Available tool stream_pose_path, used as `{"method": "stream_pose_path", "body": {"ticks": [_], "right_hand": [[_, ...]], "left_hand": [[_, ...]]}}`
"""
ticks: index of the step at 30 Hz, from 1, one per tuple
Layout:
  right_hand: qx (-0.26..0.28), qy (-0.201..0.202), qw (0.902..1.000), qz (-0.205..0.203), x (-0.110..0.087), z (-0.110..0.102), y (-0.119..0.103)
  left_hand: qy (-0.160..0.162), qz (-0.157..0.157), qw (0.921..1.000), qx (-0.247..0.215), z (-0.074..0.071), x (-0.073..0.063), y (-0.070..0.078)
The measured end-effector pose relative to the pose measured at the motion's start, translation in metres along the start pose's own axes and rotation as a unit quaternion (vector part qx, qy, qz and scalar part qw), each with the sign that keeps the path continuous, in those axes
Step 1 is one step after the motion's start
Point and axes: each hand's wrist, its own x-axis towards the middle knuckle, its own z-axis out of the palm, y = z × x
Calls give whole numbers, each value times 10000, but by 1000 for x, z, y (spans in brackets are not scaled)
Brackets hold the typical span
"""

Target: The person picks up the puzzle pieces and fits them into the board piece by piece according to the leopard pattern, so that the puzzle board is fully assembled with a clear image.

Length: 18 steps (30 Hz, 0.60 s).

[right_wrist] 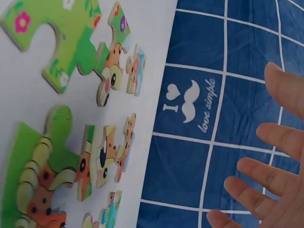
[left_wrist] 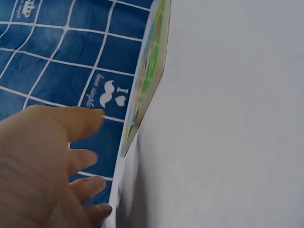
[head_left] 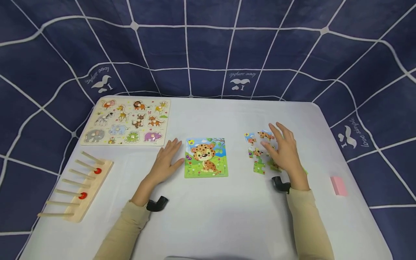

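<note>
A square leopard picture board (head_left: 222, 169) lies flat in the middle of the white table. Just left of it is my left hand (head_left: 166, 162), palm down with the fingers extended and the thumb toward the board's left edge. My right hand (head_left: 284, 151) hovers over loose jigsaw pieces, its fingers spread and nothing in them. One green piece (head_left: 259, 167) shows near the wrist, and a piece with a leopard face (head_left: 258, 152) sits above it. In the right wrist view, green pieces (right_wrist: 71, 42) and spotted pieces (right_wrist: 45, 185) lie apart on the table; the hand covers some in the head view.
At the back left lies a wooden animal peg puzzle (head_left: 128, 119). Nearer stands a wooden peg rack (head_left: 94, 187) with two red beads (head_left: 98, 170) on its pegs. A pink block (head_left: 339, 186) rests at the right. Blue checked cloth (head_left: 211, 47) hangs behind the table.
</note>
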Motion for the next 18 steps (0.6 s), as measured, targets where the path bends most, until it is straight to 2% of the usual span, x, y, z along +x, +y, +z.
{"method": "stream_pose_path", "body": {"ticks": [5,8,12,18], "right_hand": [[238,73,9995,-180,16,-3,8],[394,-62,9990,-190,30,-3,14],[425,-574,9973,145,47,-1,21],[648,-1412,9869,435,61,10,32]], "left_hand": [[-239,110,9988,421,9,-2,-1],[-266,145,9977,601,11,-2,-2],[-274,147,9973,667,12,-3,-3],[-329,175,9967,728,13,-3,-2]]}}
